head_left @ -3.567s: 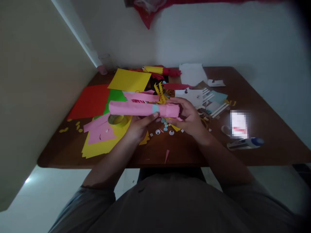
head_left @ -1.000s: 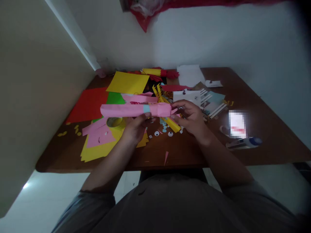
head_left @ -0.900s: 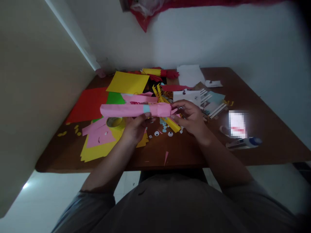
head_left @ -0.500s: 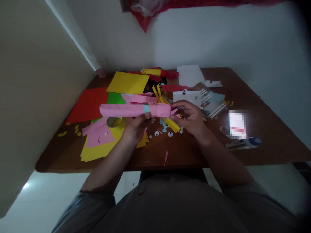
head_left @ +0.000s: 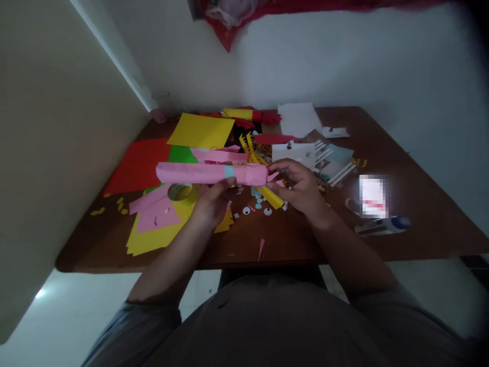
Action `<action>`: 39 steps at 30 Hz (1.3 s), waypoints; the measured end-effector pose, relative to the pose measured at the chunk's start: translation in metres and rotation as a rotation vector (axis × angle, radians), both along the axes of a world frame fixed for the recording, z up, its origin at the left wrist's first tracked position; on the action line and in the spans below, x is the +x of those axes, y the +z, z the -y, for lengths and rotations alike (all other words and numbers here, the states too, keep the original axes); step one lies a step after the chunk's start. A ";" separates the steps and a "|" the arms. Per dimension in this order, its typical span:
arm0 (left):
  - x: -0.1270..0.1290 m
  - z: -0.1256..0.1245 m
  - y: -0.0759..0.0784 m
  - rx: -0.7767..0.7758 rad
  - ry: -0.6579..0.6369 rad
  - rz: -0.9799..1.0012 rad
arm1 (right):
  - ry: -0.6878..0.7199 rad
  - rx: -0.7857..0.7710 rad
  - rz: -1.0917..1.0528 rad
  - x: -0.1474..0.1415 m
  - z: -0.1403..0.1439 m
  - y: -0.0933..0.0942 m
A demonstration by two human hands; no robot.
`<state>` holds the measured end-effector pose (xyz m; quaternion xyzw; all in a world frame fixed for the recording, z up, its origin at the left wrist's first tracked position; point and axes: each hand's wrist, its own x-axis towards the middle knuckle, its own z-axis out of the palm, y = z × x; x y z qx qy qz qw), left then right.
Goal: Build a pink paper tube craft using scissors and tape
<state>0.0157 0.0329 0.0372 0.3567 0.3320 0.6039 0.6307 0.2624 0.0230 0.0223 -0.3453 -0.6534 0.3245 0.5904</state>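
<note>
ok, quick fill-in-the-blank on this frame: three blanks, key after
1. Both hands hold a ____ paper roll above the table.
2. The band around the roll is light ____.
3. The tape ring lies below the roll, near the ____ hand; the right hand grips the roll's other end.

Missing words: pink; blue; left

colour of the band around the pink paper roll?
Light blue band on the pink paper roll, clearest in the head view.

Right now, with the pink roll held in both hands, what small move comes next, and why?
Probably pinch the loose flap at the pink roll's right end flat. The left hand grips it under the blue band, and the right hand's fingers sit at that crumpled end.
</note>
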 end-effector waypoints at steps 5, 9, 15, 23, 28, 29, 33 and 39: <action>0.001 0.000 0.001 0.001 0.004 -0.005 | 0.016 -0.012 -0.006 0.000 0.001 0.000; 0.001 0.000 0.003 -0.008 -0.004 -0.001 | 0.011 -0.007 -0.008 -0.001 0.002 0.001; 0.002 -0.001 0.003 0.001 -0.009 0.003 | 0.011 -0.019 0.012 -0.001 0.001 0.001; 0.001 -0.002 0.005 -0.046 -0.067 0.015 | 0.020 -0.022 0.010 -0.003 0.003 -0.002; 0.002 -0.001 0.007 -0.080 -0.114 0.018 | 0.081 0.007 0.030 -0.003 0.004 -0.009; 0.002 -0.001 0.007 -0.089 -0.125 0.018 | 0.083 0.016 0.036 -0.004 0.005 -0.009; 0.000 -0.003 0.004 -0.136 -0.186 0.027 | 0.072 0.060 0.046 -0.005 0.006 -0.006; -0.001 -0.006 0.000 -0.177 -0.283 0.040 | 0.051 0.094 0.066 -0.006 0.008 0.000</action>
